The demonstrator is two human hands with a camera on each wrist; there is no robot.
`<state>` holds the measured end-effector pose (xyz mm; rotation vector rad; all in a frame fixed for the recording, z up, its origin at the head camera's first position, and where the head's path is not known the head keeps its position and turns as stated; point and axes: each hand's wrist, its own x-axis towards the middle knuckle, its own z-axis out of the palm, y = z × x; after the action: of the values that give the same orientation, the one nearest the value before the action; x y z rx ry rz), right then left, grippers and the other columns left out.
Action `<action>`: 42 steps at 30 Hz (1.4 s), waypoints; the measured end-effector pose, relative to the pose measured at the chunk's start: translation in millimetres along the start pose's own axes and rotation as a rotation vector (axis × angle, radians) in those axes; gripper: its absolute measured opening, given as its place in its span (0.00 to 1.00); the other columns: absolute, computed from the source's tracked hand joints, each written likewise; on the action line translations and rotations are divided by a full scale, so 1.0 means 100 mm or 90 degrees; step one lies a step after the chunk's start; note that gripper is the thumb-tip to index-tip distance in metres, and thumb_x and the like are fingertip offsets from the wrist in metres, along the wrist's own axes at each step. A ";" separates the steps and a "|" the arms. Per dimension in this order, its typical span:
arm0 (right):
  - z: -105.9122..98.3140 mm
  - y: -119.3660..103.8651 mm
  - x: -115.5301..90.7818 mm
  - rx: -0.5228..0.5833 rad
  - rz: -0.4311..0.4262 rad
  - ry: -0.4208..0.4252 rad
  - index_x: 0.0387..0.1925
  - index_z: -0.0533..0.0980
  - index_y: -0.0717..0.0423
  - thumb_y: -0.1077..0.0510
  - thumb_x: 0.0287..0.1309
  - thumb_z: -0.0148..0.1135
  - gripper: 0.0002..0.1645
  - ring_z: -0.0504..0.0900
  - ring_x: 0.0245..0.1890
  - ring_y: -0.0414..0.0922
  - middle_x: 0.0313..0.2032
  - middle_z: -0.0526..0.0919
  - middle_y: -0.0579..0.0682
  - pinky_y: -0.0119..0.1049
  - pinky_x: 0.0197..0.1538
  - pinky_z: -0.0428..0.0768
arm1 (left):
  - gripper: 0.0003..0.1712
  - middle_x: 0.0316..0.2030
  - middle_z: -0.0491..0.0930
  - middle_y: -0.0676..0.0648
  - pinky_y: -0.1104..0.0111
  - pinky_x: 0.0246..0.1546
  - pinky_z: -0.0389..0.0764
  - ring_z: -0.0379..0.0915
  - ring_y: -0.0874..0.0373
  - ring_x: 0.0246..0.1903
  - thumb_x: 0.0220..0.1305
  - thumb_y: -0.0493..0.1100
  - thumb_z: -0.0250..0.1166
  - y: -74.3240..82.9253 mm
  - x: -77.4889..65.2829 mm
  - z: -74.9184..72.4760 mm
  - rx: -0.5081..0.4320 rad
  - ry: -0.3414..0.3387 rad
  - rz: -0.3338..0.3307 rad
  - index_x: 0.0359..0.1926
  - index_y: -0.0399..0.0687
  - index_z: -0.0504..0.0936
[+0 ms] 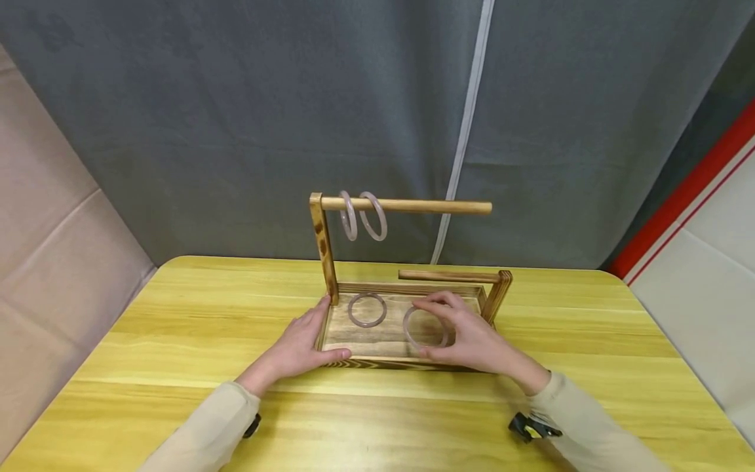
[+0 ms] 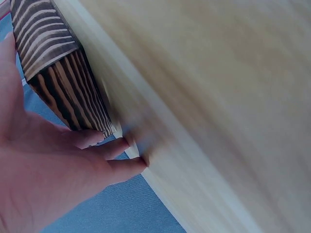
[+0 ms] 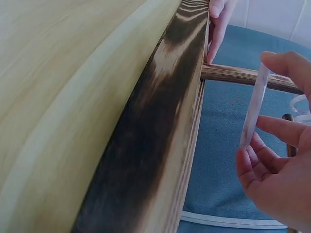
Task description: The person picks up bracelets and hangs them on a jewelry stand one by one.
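My right hand [image 1: 468, 335] pinches a pale lilac bangle [image 1: 406, 326] between thumb and fingers over the right part of a wooden tray [image 1: 377, 344]. In the right wrist view this bangle [image 3: 254, 109] appears nearly edge-on between the fingertips. A second bangle [image 1: 367, 325] lies flat on the tray floor, left of the held one. Two more bangles, a left one [image 1: 353, 221] and a right one [image 1: 384, 224], hang on the upper bar [image 1: 436, 206]. My left hand [image 1: 301, 347] rests against the tray's left end, its fingers along the side and thumb at the front wall.
A tall post [image 1: 323, 246] at the tray's left carries the upper bar, whose right end is free. From a short post [image 1: 498, 296] at the right, a lower bar [image 1: 448, 276] points left. The yellow wooden table [image 1: 206, 328] ends at a grey curtain [image 1: 236, 131].
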<state>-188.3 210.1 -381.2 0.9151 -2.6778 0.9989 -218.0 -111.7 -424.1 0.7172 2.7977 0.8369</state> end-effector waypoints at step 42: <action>-1.02 -0.12 -0.09 -0.082 -0.031 0.135 0.65 0.71 0.51 0.64 0.41 0.78 0.46 0.72 0.44 0.45 0.55 0.70 0.52 0.49 0.45 0.73 | 0.64 0.72 0.46 0.32 0.40 0.66 0.47 0.46 0.36 0.69 0.57 0.67 0.64 0.02 -0.01 -0.01 0.005 0.000 -0.005 0.74 0.31 0.41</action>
<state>-181.3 271.9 -299.3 0.7972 -2.4987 0.8498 -216.7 -110.8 -422.6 0.7079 2.8029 0.8260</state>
